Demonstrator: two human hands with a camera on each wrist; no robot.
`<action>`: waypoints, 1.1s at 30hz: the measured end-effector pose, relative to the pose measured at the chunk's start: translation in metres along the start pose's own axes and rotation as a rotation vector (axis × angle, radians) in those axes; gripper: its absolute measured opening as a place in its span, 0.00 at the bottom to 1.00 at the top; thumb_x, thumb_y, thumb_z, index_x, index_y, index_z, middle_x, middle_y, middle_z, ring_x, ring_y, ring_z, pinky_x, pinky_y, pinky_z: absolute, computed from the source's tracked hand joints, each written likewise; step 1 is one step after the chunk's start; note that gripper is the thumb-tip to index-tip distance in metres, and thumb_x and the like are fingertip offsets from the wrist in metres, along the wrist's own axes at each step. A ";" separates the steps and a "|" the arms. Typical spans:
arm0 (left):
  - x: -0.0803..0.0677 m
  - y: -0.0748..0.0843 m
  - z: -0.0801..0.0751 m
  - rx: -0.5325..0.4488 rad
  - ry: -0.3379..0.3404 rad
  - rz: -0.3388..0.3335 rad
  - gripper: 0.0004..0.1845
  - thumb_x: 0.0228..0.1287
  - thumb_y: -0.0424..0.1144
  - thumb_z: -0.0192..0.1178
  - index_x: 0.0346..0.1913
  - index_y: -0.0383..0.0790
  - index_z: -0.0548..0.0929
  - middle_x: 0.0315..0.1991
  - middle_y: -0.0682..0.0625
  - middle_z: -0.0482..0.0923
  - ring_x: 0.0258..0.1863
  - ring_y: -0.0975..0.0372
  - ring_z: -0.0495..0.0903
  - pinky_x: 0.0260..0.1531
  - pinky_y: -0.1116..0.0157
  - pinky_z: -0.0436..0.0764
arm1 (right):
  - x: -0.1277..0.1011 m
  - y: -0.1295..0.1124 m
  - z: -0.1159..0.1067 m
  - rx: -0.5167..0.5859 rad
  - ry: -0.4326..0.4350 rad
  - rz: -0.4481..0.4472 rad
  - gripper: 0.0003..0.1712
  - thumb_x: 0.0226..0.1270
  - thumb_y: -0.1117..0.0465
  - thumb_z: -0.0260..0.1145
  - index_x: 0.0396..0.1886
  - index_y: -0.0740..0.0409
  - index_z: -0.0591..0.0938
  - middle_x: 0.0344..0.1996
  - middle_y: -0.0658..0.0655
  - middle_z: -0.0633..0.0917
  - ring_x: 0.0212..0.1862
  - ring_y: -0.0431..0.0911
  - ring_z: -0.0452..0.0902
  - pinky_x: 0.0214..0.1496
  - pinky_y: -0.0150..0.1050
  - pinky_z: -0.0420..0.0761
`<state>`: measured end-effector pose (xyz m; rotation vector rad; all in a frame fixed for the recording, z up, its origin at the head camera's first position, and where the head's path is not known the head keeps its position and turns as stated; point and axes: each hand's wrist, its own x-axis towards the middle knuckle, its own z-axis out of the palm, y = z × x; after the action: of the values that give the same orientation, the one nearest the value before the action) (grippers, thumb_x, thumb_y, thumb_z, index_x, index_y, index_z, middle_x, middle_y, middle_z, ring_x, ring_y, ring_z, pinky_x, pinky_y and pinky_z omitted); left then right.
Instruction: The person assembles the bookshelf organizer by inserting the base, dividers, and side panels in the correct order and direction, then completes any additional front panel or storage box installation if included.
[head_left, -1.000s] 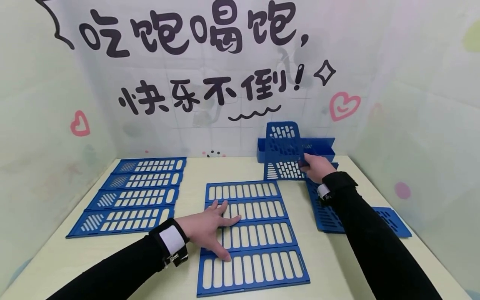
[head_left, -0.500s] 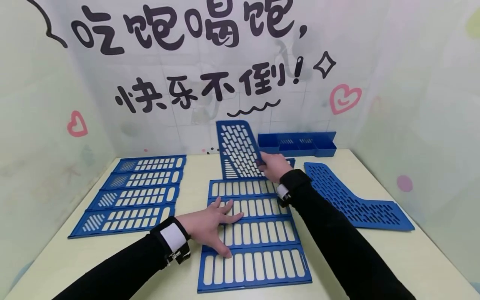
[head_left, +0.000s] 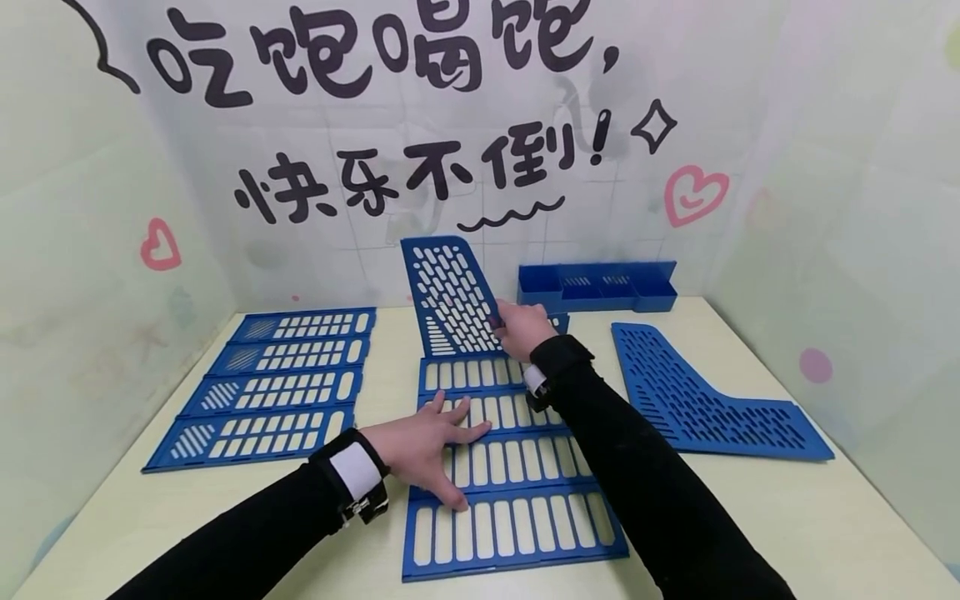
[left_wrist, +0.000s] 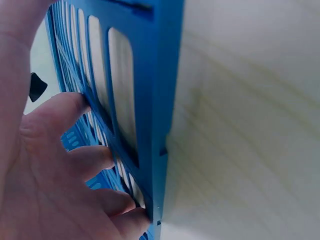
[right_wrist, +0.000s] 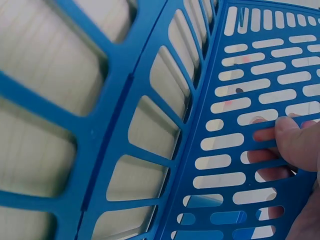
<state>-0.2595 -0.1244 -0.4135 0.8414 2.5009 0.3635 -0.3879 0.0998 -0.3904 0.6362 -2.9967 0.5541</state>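
The left hand (head_left: 427, 450) lay flat with spread, straight fingers on the slotted blue panel (head_left: 502, 467) in the middle of the pale surface (head_left: 750, 517), pressing it down near its left edge; the left wrist view showed the fingertips (left_wrist: 75, 107) resting on the bars. The right hand (head_left: 521, 327) had its grip closed on a perforated blue side piece (head_left: 450, 296), thumb in front and fingers behind, holding it upright with its lower edge at the far end of the flat panel. A second side piece (head_left: 705, 400) of the same kind lay flat to the right, well apart from both hands. A set of four blue panels (head_left: 277, 387) lay to the left, and a low blue tray (head_left: 600, 285) stood against the back wall
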 end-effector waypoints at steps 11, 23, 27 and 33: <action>0.000 0.000 -0.006 -0.010 0.011 0.002 0.57 0.57 0.64 0.82 0.87 0.59 0.65 0.92 0.42 0.46 0.88 0.27 0.35 0.82 0.26 0.55 | 0.008 -0.011 0.003 0.005 0.022 0.014 0.03 0.87 0.60 0.63 0.53 0.52 0.79 0.50 0.55 0.91 0.54 0.52 0.86 0.70 0.53 0.67; 0.002 0.001 0.009 0.029 0.031 0.015 0.58 0.56 0.68 0.79 0.87 0.59 0.65 0.91 0.41 0.49 0.87 0.25 0.40 0.78 0.26 0.62 | -0.010 0.005 0.007 0.229 0.060 -0.001 0.26 0.87 0.60 0.64 0.76 0.60 0.71 0.71 0.62 0.83 0.74 0.56 0.79 0.84 0.55 0.70; 0.003 -0.001 0.011 0.012 0.038 0.033 0.58 0.56 0.68 0.80 0.87 0.59 0.65 0.91 0.42 0.48 0.87 0.26 0.39 0.78 0.27 0.63 | -0.034 0.026 -0.014 0.512 0.177 0.047 0.30 0.86 0.62 0.63 0.80 0.60 0.67 0.78 0.64 0.75 0.81 0.57 0.70 0.85 0.55 0.70; 0.002 -0.006 0.007 0.000 0.061 0.021 0.57 0.56 0.67 0.80 0.87 0.61 0.64 0.92 0.44 0.47 0.88 0.29 0.36 0.80 0.27 0.61 | -0.085 0.080 -0.055 0.304 0.122 0.068 0.26 0.86 0.61 0.62 0.76 0.65 0.71 0.72 0.70 0.78 0.71 0.63 0.77 0.76 0.60 0.78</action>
<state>-0.2597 -0.1269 -0.4227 0.8690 2.5496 0.4021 -0.3442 0.2201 -0.3739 0.4926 -2.8514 1.0261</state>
